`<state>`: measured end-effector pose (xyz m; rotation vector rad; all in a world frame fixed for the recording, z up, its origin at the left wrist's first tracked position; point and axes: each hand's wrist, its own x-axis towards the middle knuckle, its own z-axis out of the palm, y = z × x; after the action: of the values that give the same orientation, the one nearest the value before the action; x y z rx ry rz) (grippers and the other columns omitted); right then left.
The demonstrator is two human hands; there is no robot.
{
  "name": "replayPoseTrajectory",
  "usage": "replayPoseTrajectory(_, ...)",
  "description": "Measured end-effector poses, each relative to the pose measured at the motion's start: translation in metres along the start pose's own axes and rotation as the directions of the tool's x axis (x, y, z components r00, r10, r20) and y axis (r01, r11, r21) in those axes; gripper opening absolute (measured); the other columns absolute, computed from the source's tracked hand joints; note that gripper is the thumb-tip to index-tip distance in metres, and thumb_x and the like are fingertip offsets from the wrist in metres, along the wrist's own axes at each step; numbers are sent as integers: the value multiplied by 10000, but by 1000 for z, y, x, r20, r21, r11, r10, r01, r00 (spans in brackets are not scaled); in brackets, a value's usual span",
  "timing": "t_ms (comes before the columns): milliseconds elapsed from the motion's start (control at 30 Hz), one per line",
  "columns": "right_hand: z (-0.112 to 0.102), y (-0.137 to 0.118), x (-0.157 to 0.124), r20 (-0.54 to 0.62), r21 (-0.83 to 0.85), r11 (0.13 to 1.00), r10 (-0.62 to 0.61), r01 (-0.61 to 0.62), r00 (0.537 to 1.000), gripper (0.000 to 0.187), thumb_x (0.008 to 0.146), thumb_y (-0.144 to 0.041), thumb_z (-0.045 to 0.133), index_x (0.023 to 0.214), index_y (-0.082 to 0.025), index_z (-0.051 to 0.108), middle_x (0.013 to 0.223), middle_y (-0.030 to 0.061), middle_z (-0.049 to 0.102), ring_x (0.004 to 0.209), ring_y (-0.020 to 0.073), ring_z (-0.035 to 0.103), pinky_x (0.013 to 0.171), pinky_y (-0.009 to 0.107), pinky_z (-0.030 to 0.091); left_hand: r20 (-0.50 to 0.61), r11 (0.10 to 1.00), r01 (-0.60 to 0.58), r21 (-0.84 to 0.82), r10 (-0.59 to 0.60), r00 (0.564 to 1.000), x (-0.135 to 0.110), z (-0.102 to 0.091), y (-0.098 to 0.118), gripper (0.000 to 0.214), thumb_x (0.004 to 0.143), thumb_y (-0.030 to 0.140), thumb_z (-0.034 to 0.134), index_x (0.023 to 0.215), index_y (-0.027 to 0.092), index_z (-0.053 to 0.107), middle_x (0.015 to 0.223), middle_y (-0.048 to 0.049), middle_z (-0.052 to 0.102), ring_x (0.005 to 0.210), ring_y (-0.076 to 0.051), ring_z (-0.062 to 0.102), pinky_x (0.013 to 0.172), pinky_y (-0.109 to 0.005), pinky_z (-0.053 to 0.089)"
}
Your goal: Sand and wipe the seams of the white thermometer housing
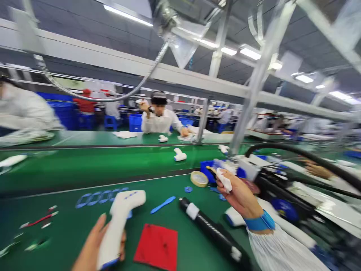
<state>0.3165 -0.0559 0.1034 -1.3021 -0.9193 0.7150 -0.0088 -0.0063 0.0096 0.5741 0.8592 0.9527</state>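
A worker's left hand (91, 246) grips a white infrared thermometer (118, 222) over a green conveyor bench (56, 214), fingers wrapped round its handle, while the right hand (239, 199) pinches a white cloth (224, 180) near a tape roll (199, 178). A co-worker (160, 116) sits across the bench under factory lights (250, 53).

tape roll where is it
In the head view, the tape roll sits right of centre, just left of a blue bin, up-left of the right hand.
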Motion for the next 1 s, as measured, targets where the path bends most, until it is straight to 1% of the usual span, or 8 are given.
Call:
replayPoseTrajectory(67, 58, 11, -17, 224, 60, 996, 46, -61, 974, 320, 669, -455, 629, 771, -171, 522, 593, -37, 488, 453, 59, 396, 395, 164, 311, 30, 999, -53, 11, 52, 998, -8, 4, 1, 439, 720, 570, 500, 752, 136, 561, 554, -21, 555, 442, -136, 469, 431, -283, 441)
replayPoseTrajectory(133, 110, 23, -34, 440, 56, 995, 46, -78, 897, 288, 691, -410, 634, 770, -155, 525, 585, -28, 504, 474, 72, 426, 418, 172, 328, 32, 998, -65, 19, 64, 997, -11, 9, 3, 454, 774, 568, 410, 801, 136, 550, 547, -12, 537, 418, -124, 452, 404, -267, 427)
replayPoseTrajectory(233, 168, 41, -49, 603, -52, 974, -144, 219, 785, 138, 773, -287, 545, 838, -174, 500, 618, -36, 512, 521, 94, 470, 466, 191, 374, 47, 998, -53, 27, 52, 998, -12, 12, 4, 493, 794, 589, 333, 853, 138, 523, 535, -1, 517, 394, -110, 439, 386, -239, 411)
replayPoseTrajectory(333, 197, 58, -53, 587, -161, 847, -331, 507, 739, 46, 784, -207, 522, 802, -181, 555, 739, 11, 527, 680, 143, 500, 600, 257, 409, 60, 999, -32, 32, 31, 998, -12, 11, 4, 544, 783, 622, 311, 921, 136, 513, 523, 6, 505, 386, -110, 440, 367, -220, 383)
replayPoseTrajectory(433, 203, 72, -64, 570, -196, 775, -408, 600, 713, 127, 810, -224, 504, 808, -180, 623, 782, 53, 491, 762, 191, 467, 663, 313, 383, 27, 1000, -15, 17, 15, 1000, -11, 10, 5, 585, 786, 631, 278, 952, 126, 521, 478, 17, 473, 364, -114, 427, 335, -208, 335)
replayPoseTrajectory(633, 191, 81, -80, 661, -139, 641, -508, 755, 552, 176, 877, -231, 452, 936, -226, 618, 710, 29, 525, 687, 163, 485, 573, 259, 381, 32, 995, -1, -103, 5, 999, -9, 8, 4, 548, 800, 599, 302, 961, 130, 533, 502, 24, 475, 372, -95, 424, 343, -192, 307)
replayPoseTrajectory(800, 189, 80, -66, 530, -192, 642, -569, 742, 629, 157, 874, -235, 455, 881, -198, 608, 745, 44, 562, 716, 178, 479, 617, 296, 387, 53, 1000, -1, 19, 0, 999, -8, 6, 1, 649, 732, 705, 274, 931, 143, 532, 481, 18, 473, 347, -116, 421, 318, -213, 306)
replayPoseTrajectory(1000, 188, 80, -78, 619, -150, 691, -492, 707, 612, 148, 869, -241, 475, 856, -225, 621, 704, 19, 555, 695, 163, 482, 605, 282, 384, 49, 999, -14, -35, 16, 999, -10, 7, 3, 597, 771, 647, 304, 981, 138, 533, 514, 23, 478, 375, -97, 421, 350, -197, 316)
